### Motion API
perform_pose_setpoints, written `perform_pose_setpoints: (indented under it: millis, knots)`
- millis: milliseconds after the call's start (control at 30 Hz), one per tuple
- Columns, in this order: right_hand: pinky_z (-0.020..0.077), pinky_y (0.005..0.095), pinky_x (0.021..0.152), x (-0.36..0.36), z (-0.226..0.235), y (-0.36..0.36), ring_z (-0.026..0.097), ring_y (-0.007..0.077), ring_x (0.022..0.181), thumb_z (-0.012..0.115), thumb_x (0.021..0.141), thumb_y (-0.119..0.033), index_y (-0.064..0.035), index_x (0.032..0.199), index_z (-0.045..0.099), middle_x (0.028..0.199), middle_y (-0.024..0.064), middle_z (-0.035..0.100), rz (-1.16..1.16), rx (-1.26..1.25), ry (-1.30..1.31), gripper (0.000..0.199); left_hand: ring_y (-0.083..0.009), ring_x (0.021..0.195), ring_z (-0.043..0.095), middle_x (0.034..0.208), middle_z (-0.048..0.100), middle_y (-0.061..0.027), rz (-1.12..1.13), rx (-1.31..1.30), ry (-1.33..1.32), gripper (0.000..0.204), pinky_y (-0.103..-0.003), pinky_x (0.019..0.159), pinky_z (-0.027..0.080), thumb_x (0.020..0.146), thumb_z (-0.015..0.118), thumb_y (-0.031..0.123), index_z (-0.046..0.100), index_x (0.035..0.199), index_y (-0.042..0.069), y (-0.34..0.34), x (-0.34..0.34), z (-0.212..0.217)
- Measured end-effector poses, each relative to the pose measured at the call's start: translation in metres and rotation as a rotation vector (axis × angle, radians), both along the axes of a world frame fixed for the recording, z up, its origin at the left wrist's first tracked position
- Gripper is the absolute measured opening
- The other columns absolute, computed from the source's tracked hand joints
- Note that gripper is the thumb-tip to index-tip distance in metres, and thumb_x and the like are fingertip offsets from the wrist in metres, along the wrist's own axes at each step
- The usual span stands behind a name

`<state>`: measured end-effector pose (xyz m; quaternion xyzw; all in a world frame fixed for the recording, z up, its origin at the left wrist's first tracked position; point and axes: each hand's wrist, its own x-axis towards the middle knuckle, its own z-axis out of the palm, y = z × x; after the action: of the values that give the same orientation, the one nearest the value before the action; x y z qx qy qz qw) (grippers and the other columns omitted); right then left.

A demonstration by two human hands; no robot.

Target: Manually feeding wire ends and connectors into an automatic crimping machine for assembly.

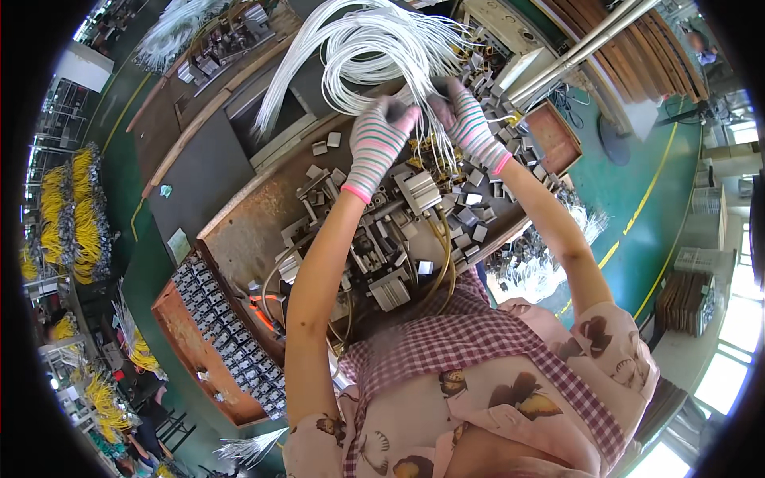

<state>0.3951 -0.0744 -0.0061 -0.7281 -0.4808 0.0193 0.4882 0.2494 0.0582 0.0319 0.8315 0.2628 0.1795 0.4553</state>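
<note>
Both my hands wear striped knit gloves with darkened fingers and pink cuffs. My left hand (379, 143) is closed, with thumb and fingertips on a bundle of white wires (386, 52). Beside it my right hand (464, 123) curls around the same bundle, its fingertips partly hidden by the strands. The long part of the bundle loops over the far side of the bench, and loose wire ends (434, 143) hang down between my hands. Below them stands a metal fixture (418, 191) with blocks and hoses. Small silver metal housings (474, 199) lie scattered to its right.
An orange-handled tool (261, 315) lies at the bench's left edge. A tray (171, 319) with rows of small metal parts stands at the left. A reddish box (554, 135) is at the right, below pale metal bars (586, 52). More white wires (530, 267) hang right of my apron.
</note>
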Motion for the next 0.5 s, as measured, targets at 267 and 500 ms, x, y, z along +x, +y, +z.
perform_pose_setpoints:
  millis: [267, 500]
  knots:
    - [0.0384, 0.0463, 0.1, -0.042, 0.031, -0.052, 0.05, 0.0325, 0.117, 0.074, 0.067, -0.009, -0.0188, 0.13, 0.053, 0.132, 0.0103, 0.051, -0.137, -0.338, -0.528, 0.067, -0.033, 0.076, 0.067, 0.079, 0.068, -0.0156, -0.047, 0.144, 0.108, 0.038, -0.044, 0.074, 0.052, 0.076, 0.069, 0.04, 0.066, 0.093, 0.006, -0.027, 0.002, -0.018]
    - [0.0394, 0.0372, 0.101, -0.092, 0.08, -0.11, 0.051, 0.0214, 0.121, 0.062, 0.088, -0.012, -0.0027, 0.131, 0.048, 0.13, 0.0115, 0.053, 0.193, 0.164, 0.451, 0.047, -0.0181, 0.064, 0.067, 0.08, 0.068, -0.0082, -0.172, -1.149, -0.59, 0.018, -0.027, 0.057, 0.055, 0.093, 0.062, 0.017, 0.066, 0.1, 0.001, -0.037, -0.028, 0.049]
